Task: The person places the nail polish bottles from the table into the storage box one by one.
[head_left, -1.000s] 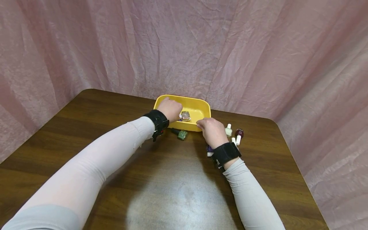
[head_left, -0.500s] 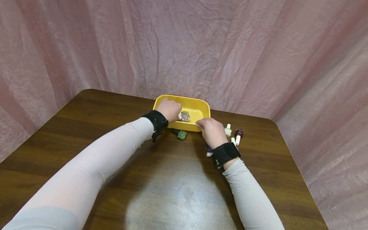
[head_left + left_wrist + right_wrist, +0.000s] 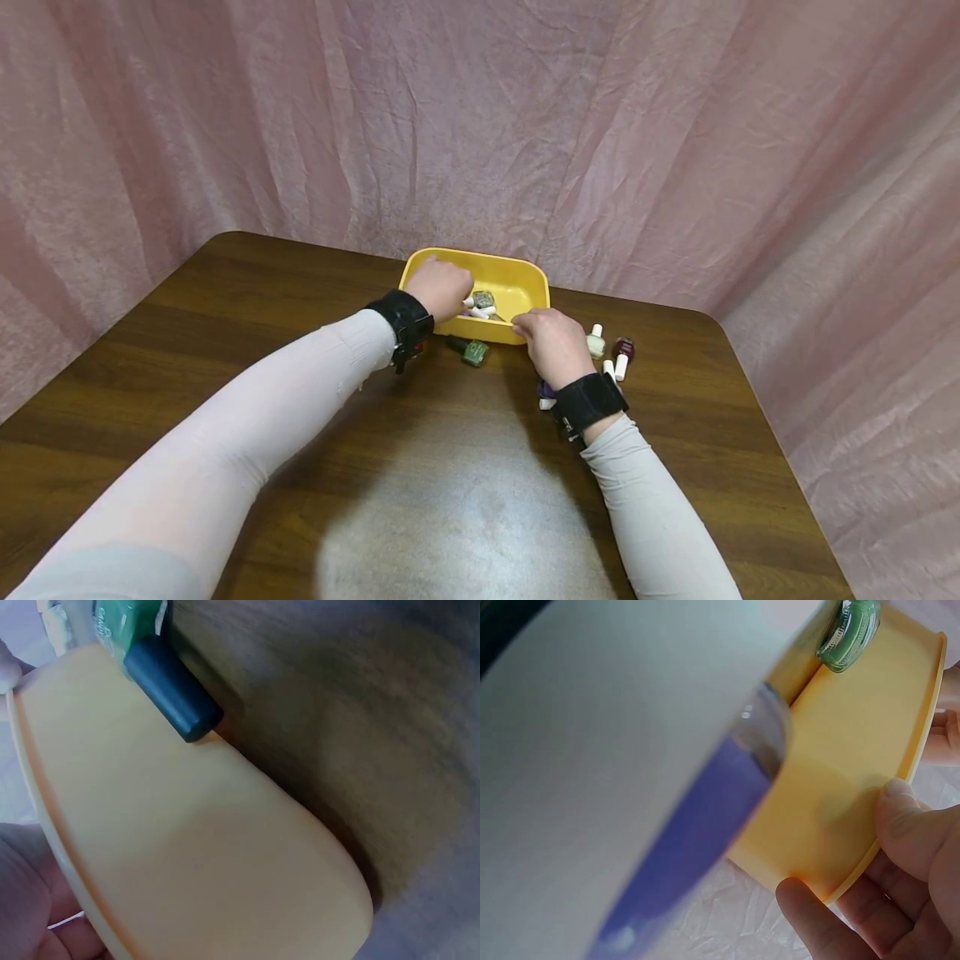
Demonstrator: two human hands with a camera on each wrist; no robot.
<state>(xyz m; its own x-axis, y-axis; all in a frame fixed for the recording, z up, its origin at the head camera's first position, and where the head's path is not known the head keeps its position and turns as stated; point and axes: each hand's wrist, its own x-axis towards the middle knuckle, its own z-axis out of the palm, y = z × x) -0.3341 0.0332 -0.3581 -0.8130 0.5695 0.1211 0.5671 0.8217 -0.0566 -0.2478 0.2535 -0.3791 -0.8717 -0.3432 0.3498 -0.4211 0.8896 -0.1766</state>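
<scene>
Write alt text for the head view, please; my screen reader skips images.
A person's left hand reaches into a yellow tub holding small bottles, while the right hand grips the tub's near rim. On the brown table, a green nail polish bottle lies before the tub and more bottles sit right of the right hand. Pink cloth hangs behind.

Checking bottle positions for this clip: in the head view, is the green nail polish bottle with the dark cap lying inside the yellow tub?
No, the green nail polish bottle lies on the table just outside the near wall of the yellow tub.
</scene>
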